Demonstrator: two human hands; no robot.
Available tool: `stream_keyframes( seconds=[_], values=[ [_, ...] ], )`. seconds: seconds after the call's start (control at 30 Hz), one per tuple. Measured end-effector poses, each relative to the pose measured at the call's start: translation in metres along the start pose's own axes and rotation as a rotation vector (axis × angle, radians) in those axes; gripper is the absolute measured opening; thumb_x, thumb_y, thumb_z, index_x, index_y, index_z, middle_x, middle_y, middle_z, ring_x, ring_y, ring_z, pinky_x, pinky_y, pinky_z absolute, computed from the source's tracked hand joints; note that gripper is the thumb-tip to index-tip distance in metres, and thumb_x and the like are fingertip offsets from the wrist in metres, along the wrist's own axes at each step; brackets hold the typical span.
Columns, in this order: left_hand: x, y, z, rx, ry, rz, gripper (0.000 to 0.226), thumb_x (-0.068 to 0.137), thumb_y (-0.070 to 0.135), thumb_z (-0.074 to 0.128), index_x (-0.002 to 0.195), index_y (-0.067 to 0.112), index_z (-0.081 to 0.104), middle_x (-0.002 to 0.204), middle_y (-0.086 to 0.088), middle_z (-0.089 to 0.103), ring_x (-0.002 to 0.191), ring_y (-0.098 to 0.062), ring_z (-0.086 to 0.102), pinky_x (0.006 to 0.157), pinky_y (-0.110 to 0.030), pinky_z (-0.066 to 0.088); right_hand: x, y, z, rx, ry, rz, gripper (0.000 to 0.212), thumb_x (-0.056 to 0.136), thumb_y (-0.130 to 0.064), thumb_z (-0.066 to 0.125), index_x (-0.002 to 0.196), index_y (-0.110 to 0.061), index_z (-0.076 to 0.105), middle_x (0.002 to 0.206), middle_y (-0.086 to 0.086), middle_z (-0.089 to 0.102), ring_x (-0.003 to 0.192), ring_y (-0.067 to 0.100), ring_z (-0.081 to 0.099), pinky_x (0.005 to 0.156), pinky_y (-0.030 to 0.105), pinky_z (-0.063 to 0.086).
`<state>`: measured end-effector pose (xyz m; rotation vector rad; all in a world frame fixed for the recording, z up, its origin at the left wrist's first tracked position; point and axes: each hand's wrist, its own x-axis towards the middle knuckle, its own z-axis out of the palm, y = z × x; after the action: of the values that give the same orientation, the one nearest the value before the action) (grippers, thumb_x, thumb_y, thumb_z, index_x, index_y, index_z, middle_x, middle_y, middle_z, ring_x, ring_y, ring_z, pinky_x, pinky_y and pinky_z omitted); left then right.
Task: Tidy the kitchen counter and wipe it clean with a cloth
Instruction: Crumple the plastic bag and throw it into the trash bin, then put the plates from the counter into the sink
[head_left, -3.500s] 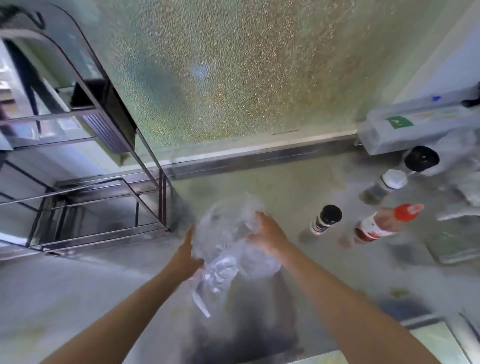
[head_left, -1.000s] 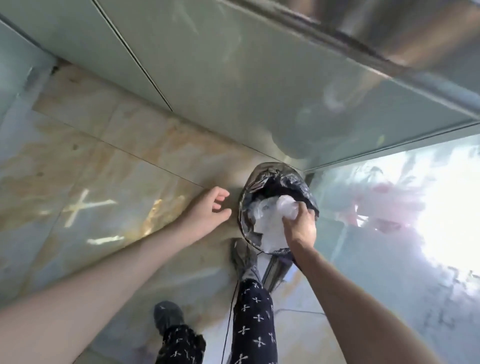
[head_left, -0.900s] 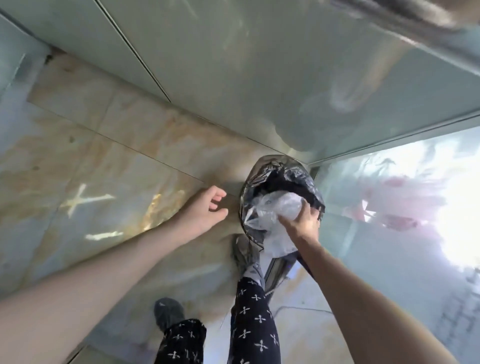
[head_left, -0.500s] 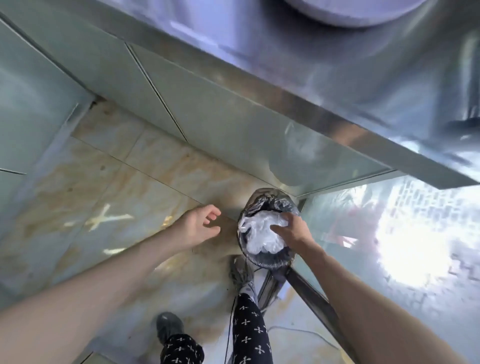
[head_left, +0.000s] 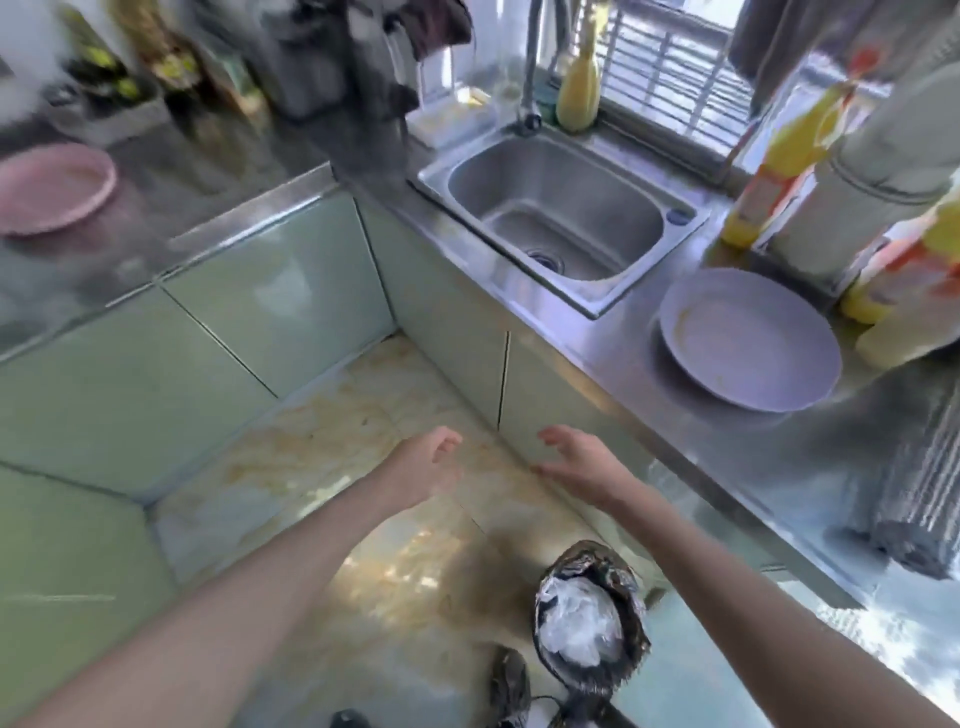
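While both arms reach forward:
Left hand (head_left: 423, 467): grip released, empty.
Right hand (head_left: 582, 467): grip released, empty.
Bin (head_left: 592, 582): crumpled plastic (head_left: 579, 626) inside.

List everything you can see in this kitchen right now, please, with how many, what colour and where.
sink: one, steel, set in the counter under the window
tap: one, steel, behind the sink
lavender plate: one, on the counter right of the sink
pink plate: one, on the far left counter
yellow bottles: several, along the right edge and one behind the sink
bin: one, black liner, on the floor, clear plastic wrap inside
cabinet doors: pale green, below both counters
floor: beige marbled tiles
left hand: empty, fingers relaxed
right hand: empty, fingers relaxed
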<state>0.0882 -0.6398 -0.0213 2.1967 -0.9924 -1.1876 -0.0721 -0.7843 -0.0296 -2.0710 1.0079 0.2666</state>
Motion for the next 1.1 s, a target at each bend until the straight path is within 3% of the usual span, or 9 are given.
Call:
stream_keyframes(
  seconds=[0.17,0.43,0.63,0.77,0.97,1.1],
  values=[
    [-0.05,-0.014,-0.058,-0.094,0.194,-0.032,0.042,0.084,0.017,0.063,0.124,0.013,0.051,0.126,-0.008,0.054,0.115,-0.021,0.052,0.096,-0.028,0.039,-0.001,-0.087,-0.001,-0.123,-0.038,-0.232,0.051,0.084,-0.025,0.066,0.13,-0.01,0.049,0.132,0.008,0.054,0.121,0.023,0.051,0.098,0.029,0.04],
    [-0.098,-0.069,-0.125,-0.152,0.388,-0.113,0.039,0.086,0.016,0.061,0.123,0.011,0.05,0.116,-0.003,0.053,0.101,-0.012,0.051,0.085,-0.018,0.037,0.019,-0.19,0.02,-0.175,-0.089,-0.448,0.052,0.086,-0.027,0.064,0.133,-0.013,0.046,0.136,0.004,0.052,0.125,0.019,0.048,0.102,0.026,0.038],
    [-0.082,-0.117,-0.191,-0.242,0.433,-0.162,0.028,0.082,0.013,0.064,0.103,0.025,0.049,0.109,-0.005,0.051,0.093,-0.014,0.052,0.08,-0.018,0.04,0.066,-0.258,0.035,-0.177,-0.074,-0.502,0.049,0.087,-0.028,0.063,0.131,-0.016,0.046,0.133,0.001,0.052,0.121,0.018,0.049,0.097,0.027,0.039],
    [-0.067,-0.144,-0.246,-0.286,0.455,-0.199,0.047,0.063,0.033,0.06,0.106,0.023,0.045,0.106,-0.003,0.049,0.093,-0.015,0.052,0.085,-0.024,0.041,0.106,-0.307,0.051,-0.151,-0.073,-0.499,0.048,0.087,-0.027,0.062,0.131,-0.015,0.047,0.133,0.001,0.053,0.121,0.017,0.05,0.098,0.027,0.04],
    [-0.067,-0.216,-0.32,-0.39,0.544,-0.257,0.038,0.084,0.017,0.063,0.116,0.018,0.043,0.114,-0.006,0.046,0.096,-0.018,0.051,0.085,-0.028,0.042,0.163,-0.393,0.092,-0.146,-0.135,-0.524,0.046,0.088,-0.024,0.063,0.13,-0.015,0.049,0.13,0.001,0.055,0.118,0.016,0.052,0.096,0.025,0.04],
    [-0.068,-0.246,-0.365,-0.437,0.58,-0.306,0.062,0.072,0.032,0.062,0.125,0.009,0.042,0.117,-0.009,0.048,0.095,-0.017,0.051,0.081,-0.022,0.039,0.192,-0.442,0.117,-0.067,-0.169,-0.489,0.043,0.087,-0.022,0.064,0.127,-0.013,0.05,0.126,0.003,0.057,0.11,0.018,0.055,0.084,0.019,0.039]
  ],
)
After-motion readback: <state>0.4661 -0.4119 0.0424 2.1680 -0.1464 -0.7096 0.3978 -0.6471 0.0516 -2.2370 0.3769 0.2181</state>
